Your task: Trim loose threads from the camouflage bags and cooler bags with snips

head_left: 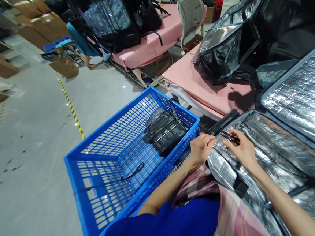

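My left hand is closed in a pinch at the near edge of a silver-lined insulated bag; what sits between its fingertips is too small to make out. Just to its right, my right hand has thumb and fingers closed on a thin black strap. The bag lies open beneath both hands, its silver-lined flap spread to the right. To the left stands a blue plastic basket. Inside it are a folded dark camouflage bag and a loose black strap.
Another silver-lined bag stands on the pink-covered table ahead. Farther back, dark backpacks are piled on a second pink table near a grey chair. Cardboard boxes and yellow-black floor tape are at left.
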A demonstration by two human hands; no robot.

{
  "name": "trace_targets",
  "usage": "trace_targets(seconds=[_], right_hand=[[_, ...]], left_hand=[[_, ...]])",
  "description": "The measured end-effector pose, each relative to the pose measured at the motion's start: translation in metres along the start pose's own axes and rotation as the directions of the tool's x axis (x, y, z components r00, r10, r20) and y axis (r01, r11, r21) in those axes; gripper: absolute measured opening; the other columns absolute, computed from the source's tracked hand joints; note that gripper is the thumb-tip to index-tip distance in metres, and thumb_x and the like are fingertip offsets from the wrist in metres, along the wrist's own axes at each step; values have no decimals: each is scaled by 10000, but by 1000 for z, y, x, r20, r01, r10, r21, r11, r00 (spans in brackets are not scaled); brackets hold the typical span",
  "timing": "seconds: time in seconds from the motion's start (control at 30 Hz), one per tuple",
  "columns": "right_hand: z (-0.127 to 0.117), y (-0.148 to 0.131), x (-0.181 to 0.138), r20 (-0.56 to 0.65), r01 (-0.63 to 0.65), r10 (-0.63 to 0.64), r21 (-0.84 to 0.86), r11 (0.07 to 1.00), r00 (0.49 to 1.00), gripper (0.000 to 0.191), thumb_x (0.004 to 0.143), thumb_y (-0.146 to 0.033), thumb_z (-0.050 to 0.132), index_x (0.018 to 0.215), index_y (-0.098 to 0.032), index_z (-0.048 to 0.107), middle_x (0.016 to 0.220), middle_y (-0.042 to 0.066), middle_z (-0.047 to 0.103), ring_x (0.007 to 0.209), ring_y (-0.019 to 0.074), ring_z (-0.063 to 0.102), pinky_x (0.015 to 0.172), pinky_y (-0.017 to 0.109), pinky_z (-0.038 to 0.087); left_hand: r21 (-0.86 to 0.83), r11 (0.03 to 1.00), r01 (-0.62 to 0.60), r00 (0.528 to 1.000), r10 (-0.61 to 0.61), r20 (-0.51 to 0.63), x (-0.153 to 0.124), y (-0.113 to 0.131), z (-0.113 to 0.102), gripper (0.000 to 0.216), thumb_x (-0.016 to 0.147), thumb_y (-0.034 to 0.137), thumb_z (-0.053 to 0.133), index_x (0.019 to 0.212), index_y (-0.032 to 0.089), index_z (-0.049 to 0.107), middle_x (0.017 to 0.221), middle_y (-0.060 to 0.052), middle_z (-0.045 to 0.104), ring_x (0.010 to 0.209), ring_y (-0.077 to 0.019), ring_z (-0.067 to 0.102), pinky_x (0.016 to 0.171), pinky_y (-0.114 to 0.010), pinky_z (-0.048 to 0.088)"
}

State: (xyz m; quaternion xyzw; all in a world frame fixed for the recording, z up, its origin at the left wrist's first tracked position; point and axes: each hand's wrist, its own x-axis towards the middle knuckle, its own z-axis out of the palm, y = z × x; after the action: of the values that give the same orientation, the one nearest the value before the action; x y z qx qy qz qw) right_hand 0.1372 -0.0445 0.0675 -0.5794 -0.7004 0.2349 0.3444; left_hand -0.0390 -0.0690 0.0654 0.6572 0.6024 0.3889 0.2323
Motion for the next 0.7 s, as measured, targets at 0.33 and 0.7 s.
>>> trace_targets(seconds=[0.33, 0.7], right_hand=[[-3, 12, -14, -86, 397, -440, -305, 866, 894, 135, 828, -308, 595, 856, -186, 645, 822, 32, 675, 736, 148, 572, 697, 290, 387], [-21, -28, 2, 25, 392, -415, -382, 837, 910, 218, 857, -366, 543, 896, -180, 649, 780, 31, 657, 714, 157, 549, 644, 271, 358]], left_hand=[[-145, 989, -1, 1000, 5, 30, -8, -8, -2, 178, 796, 247, 543, 835, 220, 715, 905, -73, 686, 858, -168, 614, 830, -266, 452], [-521, 676, 521, 854, -409, 323, 9, 3, -6, 164, 686, 268, 556, 626, 119, 590, 533, 31, 472, 502, -64, 376, 507, -199, 297]])
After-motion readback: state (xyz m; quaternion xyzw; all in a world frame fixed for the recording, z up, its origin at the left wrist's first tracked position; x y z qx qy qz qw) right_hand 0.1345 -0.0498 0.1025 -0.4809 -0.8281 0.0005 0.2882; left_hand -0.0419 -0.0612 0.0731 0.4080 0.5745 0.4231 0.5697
